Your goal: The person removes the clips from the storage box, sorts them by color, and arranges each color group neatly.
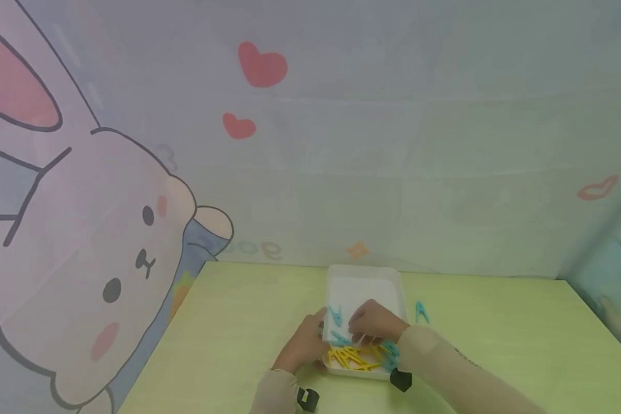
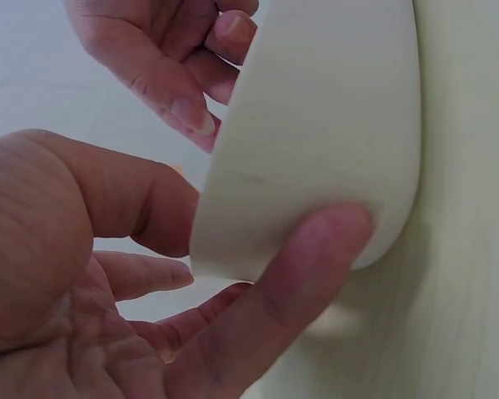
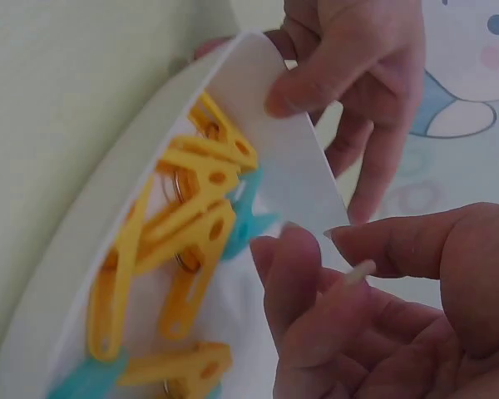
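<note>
My left hand grips the left wall of a white plastic tray. In the left wrist view one fingertip of that hand presses the outer face of the tray wall, with another digit over the rim. Above the tray's near half is my right hand, its fingers loosely bent. The right wrist view shows nothing between the thumb and fingers. Below them in the tray lie several yellow clothespins. Blue clothespins lie on the left and near right of the tray, partly hidden by my right hand.
One blue clothespin lies on the pale green table, just right of the tray. Behind the table's far edge hangs a cloth backdrop with a printed rabbit and hearts. Black wrist-camera mounts sit near the tray's front edge.
</note>
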Motion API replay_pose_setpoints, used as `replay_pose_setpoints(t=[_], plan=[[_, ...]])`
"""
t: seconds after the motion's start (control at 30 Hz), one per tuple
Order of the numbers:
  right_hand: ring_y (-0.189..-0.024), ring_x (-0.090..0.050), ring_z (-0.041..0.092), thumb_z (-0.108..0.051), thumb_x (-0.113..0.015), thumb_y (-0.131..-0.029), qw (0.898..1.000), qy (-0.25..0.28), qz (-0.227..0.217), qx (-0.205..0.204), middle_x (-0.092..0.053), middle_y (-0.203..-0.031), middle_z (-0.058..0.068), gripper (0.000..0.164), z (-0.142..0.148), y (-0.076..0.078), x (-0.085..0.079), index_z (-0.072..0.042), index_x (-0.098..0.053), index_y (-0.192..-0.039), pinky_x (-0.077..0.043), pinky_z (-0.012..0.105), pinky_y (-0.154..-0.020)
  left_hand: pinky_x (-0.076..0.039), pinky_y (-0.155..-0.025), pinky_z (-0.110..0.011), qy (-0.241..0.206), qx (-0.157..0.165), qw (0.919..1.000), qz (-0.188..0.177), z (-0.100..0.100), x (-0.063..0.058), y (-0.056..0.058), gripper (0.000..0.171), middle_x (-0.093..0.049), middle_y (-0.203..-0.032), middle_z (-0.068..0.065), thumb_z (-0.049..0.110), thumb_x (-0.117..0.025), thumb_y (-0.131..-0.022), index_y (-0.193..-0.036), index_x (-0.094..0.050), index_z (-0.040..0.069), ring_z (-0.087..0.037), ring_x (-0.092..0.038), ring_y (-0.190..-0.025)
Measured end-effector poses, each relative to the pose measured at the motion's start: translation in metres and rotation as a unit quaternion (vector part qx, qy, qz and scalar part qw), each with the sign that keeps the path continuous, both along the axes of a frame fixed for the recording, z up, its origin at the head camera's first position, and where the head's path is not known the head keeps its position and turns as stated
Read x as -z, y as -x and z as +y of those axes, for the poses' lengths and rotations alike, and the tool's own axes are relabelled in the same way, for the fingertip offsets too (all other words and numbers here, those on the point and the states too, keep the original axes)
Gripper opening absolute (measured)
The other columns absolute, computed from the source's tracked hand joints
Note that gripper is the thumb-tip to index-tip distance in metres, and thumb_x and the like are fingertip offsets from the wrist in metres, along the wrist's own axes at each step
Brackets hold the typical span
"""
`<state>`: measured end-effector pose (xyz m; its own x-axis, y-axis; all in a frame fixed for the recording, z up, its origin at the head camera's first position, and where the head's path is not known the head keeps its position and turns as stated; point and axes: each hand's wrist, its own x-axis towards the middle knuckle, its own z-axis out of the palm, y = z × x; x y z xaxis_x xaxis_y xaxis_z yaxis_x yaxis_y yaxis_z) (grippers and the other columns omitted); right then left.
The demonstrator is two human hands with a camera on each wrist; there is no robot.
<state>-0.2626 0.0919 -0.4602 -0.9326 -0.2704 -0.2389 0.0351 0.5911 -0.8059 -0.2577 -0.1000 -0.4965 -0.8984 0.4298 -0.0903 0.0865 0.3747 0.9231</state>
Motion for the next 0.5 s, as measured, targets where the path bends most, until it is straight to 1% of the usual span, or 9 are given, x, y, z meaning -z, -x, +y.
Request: replay_pose_setpoints(t=[0.13, 0.23, 0.37, 0.5], plan=[[-0.06, -0.063, 0.023, -0.01, -0.053, -0.083, 1.0, 0.019, -0.019, -0.01, -0.066, -0.073, 0.01, 0.028, -0.007, -0.002, 0.006, 0.007, -0.064, -0.103, -0.051, 0.036, -0.055, -0.049, -0.044, -0.036, -0.002, 0.001, 1.0, 0.007, 0.0, 0.004, 0.002, 0.083, -0.035, -0.124, -0.026, -0.015, -0.052, -0.069, -0.143, -0.024, 0.007, -0.024, -0.054, -0.076], [-0.057, -0.062, 0.023, -0.008, -0.05, -0.084, 0.999, 0.022, -0.024, -0.008, -0.065, -0.072, 0.012, 0.03, -0.01, -0.002, 0.008, 0.008, -0.062, -0.107, -0.05, 0.035, -0.054, -0.049, -0.043, -0.037, -0.004, 0.006, 0.9999, 0.012, -0.001, 0.006, 0.003, 0.081, -0.036, -0.12, -0.023, -0.016, -0.052, -0.067, -0.141, -0.03, 0.011, -0.024, -0.054, -0.073], [-0.057, -0.062, 0.023, -0.007, -0.05, -0.083, 1.0, 0.006, -0.017, -0.003, -0.065, -0.071, 0.011, 0.03, -0.014, -0.001, 0.006, 0.009, -0.061, -0.106, -0.05, 0.035, -0.053, -0.049, -0.043, -0.037, -0.006, 0.003, 0.9999, 0.01, -0.002, 0.007, 0.004, 0.082, -0.036, -0.116, -0.021, -0.016, -0.052, -0.066, -0.14, -0.032, 0.012, -0.024, -0.053, -0.071], [-0.057, -0.062, 0.023, -0.003, -0.05, -0.078, 1.0, -0.016, -0.003, 0.007, -0.064, -0.07, 0.01, 0.031, -0.018, 0.001, 0.002, 0.01, -0.061, -0.104, -0.05, 0.035, -0.052, -0.049, -0.043, -0.038, -0.016, 0.014, 0.9998, 0.006, -0.002, 0.006, 0.004, 0.076, -0.041, -0.112, -0.021, -0.017, -0.051, -0.067, -0.136, -0.036, 0.011, -0.026, -0.057, -0.067]])
